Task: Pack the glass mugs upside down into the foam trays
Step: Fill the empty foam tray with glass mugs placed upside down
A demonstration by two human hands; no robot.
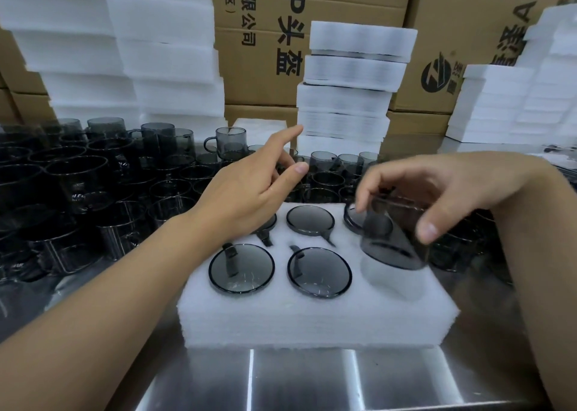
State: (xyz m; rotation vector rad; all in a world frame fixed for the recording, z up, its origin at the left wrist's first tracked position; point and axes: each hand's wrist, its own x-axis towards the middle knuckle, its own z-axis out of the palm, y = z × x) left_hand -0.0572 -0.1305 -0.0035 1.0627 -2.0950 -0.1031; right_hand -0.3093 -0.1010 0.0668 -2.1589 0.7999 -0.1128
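Observation:
A white foam tray point(312, 320) lies on the steel table in front of me. Several smoky glass mugs sit upside down in its pockets, among them a front-left mug point(241, 268) and a front-middle mug point(319, 272). My right hand point(452, 192) grips another smoky mug point(393, 239) from above, tilted and upside down, over the front-right pocket. My left hand point(249, 189) hovers above the tray's back-left corner, fingers straight and holding nothing, and partly hides the mug beneath it.
Many upright smoky mugs point(78, 186) crowd the table to the left and behind the tray. Stacked packed foam trays point(352, 82) stand behind, more foam piles point(140, 42) at left and right, cardboard boxes point(265, 36) at the back. Bare steel table point(312, 379) lies in front.

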